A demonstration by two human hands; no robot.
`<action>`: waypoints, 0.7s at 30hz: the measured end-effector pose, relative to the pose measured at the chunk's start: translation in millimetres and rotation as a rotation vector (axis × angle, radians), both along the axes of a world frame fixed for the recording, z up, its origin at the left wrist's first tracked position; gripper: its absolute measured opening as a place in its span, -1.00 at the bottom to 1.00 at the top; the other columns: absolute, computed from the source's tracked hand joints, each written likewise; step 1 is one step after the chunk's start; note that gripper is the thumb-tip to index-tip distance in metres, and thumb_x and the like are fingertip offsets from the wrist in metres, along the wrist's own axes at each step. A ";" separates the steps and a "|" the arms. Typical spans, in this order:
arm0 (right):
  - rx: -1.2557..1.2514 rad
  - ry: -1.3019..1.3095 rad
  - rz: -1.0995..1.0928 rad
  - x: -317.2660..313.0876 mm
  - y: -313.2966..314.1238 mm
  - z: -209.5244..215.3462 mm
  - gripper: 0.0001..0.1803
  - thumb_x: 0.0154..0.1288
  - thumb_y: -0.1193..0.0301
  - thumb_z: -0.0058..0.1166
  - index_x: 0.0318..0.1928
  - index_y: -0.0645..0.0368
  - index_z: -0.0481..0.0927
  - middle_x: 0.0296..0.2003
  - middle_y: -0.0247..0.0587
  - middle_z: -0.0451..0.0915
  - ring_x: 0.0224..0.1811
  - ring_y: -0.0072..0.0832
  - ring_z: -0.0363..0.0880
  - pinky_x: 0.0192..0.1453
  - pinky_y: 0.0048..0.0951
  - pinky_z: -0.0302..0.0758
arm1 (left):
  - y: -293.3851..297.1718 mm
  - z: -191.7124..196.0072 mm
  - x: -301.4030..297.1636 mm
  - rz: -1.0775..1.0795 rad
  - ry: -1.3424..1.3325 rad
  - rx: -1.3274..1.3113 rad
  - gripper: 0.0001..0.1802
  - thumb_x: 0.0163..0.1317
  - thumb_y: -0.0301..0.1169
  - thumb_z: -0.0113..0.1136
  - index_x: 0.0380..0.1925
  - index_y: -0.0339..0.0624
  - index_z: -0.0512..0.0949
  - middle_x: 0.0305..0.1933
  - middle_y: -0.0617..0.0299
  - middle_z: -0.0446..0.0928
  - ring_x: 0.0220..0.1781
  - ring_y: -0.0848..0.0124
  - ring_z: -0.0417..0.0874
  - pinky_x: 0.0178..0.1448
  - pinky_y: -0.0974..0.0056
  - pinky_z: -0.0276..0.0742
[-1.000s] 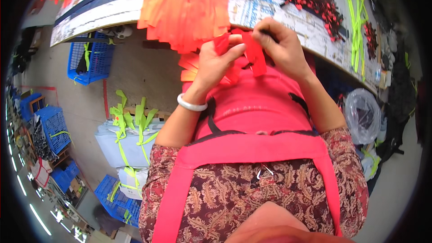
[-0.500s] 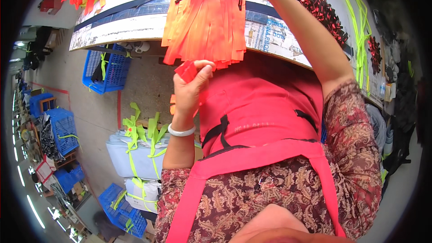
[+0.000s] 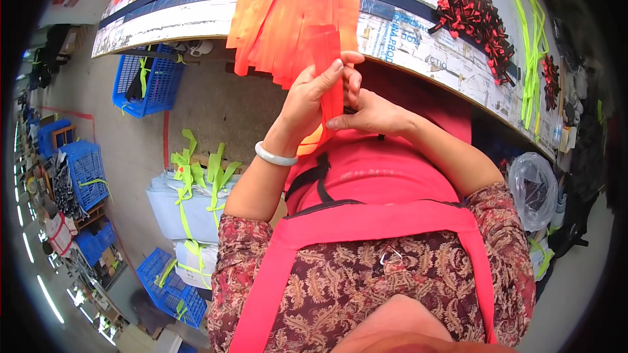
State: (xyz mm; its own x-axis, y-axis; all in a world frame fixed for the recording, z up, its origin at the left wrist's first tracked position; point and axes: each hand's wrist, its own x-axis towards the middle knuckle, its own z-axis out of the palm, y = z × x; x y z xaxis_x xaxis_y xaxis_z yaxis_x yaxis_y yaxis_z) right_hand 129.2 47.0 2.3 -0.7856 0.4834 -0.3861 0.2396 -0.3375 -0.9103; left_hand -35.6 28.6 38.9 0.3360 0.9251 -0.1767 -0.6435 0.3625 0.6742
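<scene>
A red-orange strip (image 3: 332,101) stands upright just above the centre of the frame, overlapping the hanging orange strips behind it. The left hand (image 3: 306,97) grips it between thumb and fingers; the right hand (image 3: 378,114) pinches its lower part, thumb on the strip, fingers curled. The bunch of orange strips (image 3: 278,23) drapes over the edge of the counter (image 3: 157,31) at upper centre. Upper right on the counter lie a red-and-black pile (image 3: 476,29) and yellow-green straps (image 3: 533,59). A blue basket (image 3: 149,85) sits at upper left, below the counter.
</scene>
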 end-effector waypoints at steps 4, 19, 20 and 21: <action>0.159 0.049 -0.010 23.2 16.7 25.5 -0.84 0.29 0.48 0.14 -0.19 0.32 0.58 -0.28 -0.26 0.65 -0.13 -0.57 0.59 0.05 -0.47 0.49 | -11.3 -10.8 1.3 -0.044 0.021 -0.069 -0.68 0.48 -0.24 -0.06 -0.01 -0.29 0.45 -0.39 0.23 0.50 -0.53 0.56 0.45 -0.45 0.48 0.37; 0.543 0.162 -0.491 32.0 24.6 31.8 -0.83 0.28 0.59 0.14 -0.12 0.27 0.67 -0.29 -0.27 0.70 -0.23 -0.63 0.64 -0.11 -0.61 0.57 | -12.6 -24.8 7.9 -0.179 -0.243 -0.227 -0.51 0.46 -0.04 -0.10 0.07 -0.25 0.42 -0.45 0.28 0.42 -0.66 0.64 0.19 -0.56 0.52 0.12; 0.511 0.151 -0.490 32.5 24.1 32.1 -0.82 0.27 0.59 0.16 -0.11 0.27 0.67 -0.28 -0.25 0.70 -0.21 -0.62 0.64 -0.08 -0.60 0.58 | -11.4 -26.6 8.7 -0.177 -0.308 -0.284 -0.47 0.47 0.02 -0.17 0.08 -0.25 0.42 -0.47 0.27 0.40 -0.65 0.62 0.20 -0.55 0.51 0.14; 0.507 0.153 -0.493 33.7 25.1 31.3 -0.82 0.27 0.59 0.16 -0.11 0.27 0.67 -0.28 -0.25 0.70 -0.21 -0.62 0.64 -0.08 -0.60 0.58 | -10.0 -29.0 8.9 -0.175 -0.372 -0.340 -0.41 0.47 0.07 -0.25 0.08 -0.25 0.42 -0.49 0.26 0.37 -0.65 0.60 0.21 -0.55 0.50 0.16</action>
State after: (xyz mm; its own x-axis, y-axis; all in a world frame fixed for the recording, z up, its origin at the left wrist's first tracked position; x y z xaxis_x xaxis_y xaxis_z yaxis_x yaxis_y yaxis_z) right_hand 162.9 72.1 33.6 -0.4575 0.8858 0.0771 0.0255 0.0998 -0.9947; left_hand -26.7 18.6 9.9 0.5770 0.7611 -0.2963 -0.7271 0.6439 0.2381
